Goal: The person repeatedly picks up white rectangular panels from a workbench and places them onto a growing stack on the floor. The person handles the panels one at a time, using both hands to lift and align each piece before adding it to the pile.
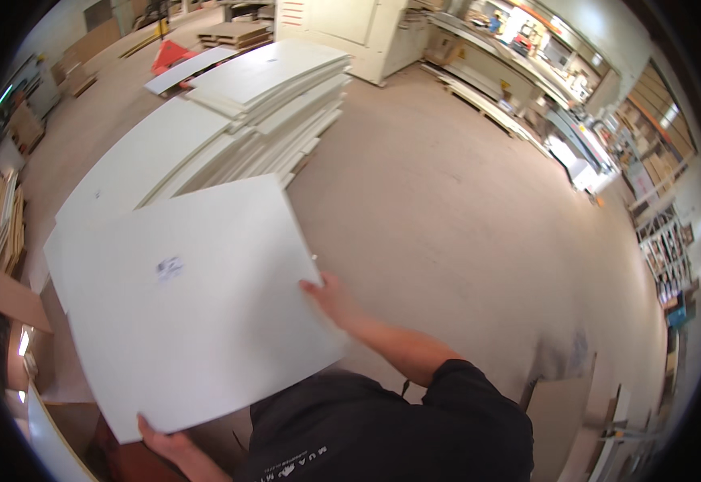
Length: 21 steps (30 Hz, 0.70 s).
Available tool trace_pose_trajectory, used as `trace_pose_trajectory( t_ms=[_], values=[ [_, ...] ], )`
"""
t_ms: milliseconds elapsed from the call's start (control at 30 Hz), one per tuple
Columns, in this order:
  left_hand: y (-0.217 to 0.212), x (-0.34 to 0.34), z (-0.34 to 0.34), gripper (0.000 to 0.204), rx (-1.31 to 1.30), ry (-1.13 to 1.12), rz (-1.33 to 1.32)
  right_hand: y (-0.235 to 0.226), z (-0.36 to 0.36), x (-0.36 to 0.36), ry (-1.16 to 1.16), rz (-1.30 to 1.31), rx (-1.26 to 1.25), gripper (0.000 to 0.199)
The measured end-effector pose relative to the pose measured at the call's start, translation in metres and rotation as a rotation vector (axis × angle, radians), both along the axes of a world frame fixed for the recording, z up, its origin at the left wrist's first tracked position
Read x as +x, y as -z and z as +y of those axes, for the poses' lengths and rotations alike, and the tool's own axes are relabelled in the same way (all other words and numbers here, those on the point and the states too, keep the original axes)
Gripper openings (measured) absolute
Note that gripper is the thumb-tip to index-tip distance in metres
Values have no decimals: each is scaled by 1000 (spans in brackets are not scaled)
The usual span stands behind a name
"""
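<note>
White panel (214,325), tilted slightly in front of you, spans the space between your hands, with a dark-marked label (170,267) on its upper face. At far left, upright wooden boards (1,225) lean together. Your left hand (172,447) is at the near left corner, its thumb lying on top; its other fingers are hidden, but they appear closed beneath the sheet. Behind the panel lies a stack of similar white sheets (162,149); you cannot tell here whether the panel's far edge touches it. Your right hand (330,301) holds the right edge, thumb nearly flat against it, the remaining fingers out of sight below. As a judgement, the gripping is done at both edges and setting down is not; many sheets remain in the stack. Further right, brown floor (439,209) separates you from a long machine (487,76) and a rack (664,249).
</note>
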<state>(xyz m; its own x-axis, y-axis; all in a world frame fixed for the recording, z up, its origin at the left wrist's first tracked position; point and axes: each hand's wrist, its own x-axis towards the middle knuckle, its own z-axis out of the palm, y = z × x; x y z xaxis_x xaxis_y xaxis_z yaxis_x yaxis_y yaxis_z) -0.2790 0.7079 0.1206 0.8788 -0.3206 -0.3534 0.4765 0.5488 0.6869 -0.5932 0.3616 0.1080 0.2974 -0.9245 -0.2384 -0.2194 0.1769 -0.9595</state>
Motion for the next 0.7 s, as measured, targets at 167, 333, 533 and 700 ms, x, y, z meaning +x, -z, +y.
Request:
trace_pose_trajectory(
  t_ms=[167,333,533,700],
  values=[
    [14,59,-125,42,22,131,28,-1,-88,50,66,13,69,46],
    [6,111,-199,35,25,105,229,14,-156,87,207,334,14,37],
    [19,161,-268,32,67,57,354,9,-259,145,96,410,-85,61],
    [32,203,-309,34,209,124,270,-25,-331,223,-51,241,-36,33]
  ],
)
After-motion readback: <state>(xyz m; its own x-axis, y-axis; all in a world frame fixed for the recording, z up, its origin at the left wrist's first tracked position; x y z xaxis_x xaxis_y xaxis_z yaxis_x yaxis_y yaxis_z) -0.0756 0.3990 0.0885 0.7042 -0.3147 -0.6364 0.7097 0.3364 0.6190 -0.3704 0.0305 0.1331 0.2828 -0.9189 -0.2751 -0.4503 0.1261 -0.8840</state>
